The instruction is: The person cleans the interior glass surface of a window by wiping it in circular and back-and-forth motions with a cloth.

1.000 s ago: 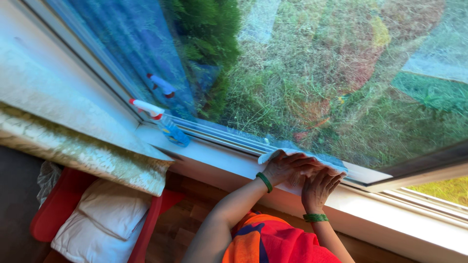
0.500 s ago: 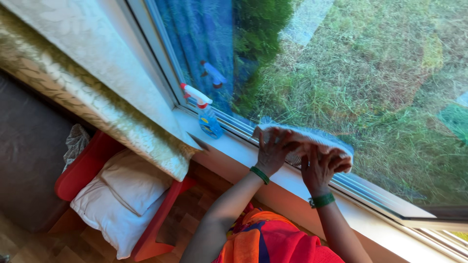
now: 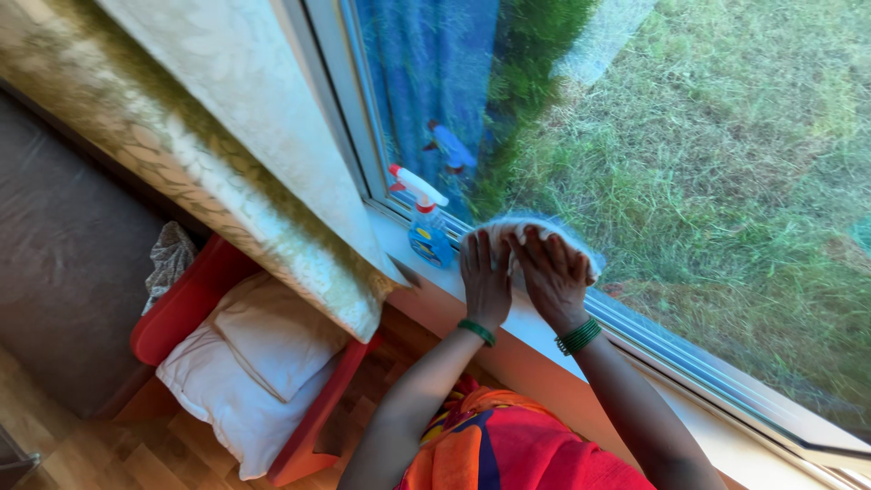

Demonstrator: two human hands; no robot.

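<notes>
Pressing both palms flat on the white cloth (image 3: 535,234) at the bottom edge of the window glass (image 3: 708,181) — I'd keep pressure even and sweep along the frame. Left hand (image 3: 484,277) and right hand (image 3: 551,277) lie spread, fingers extended, cloth under the fingertips. Spray bottle (image 3: 426,227) stands on the sill (image 3: 508,319) just left of my left hand.

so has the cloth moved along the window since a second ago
Yes. The cloth, under both the left hand and right hand, has slid left along the window frame, and now lies close beside the spray bottle.
</notes>
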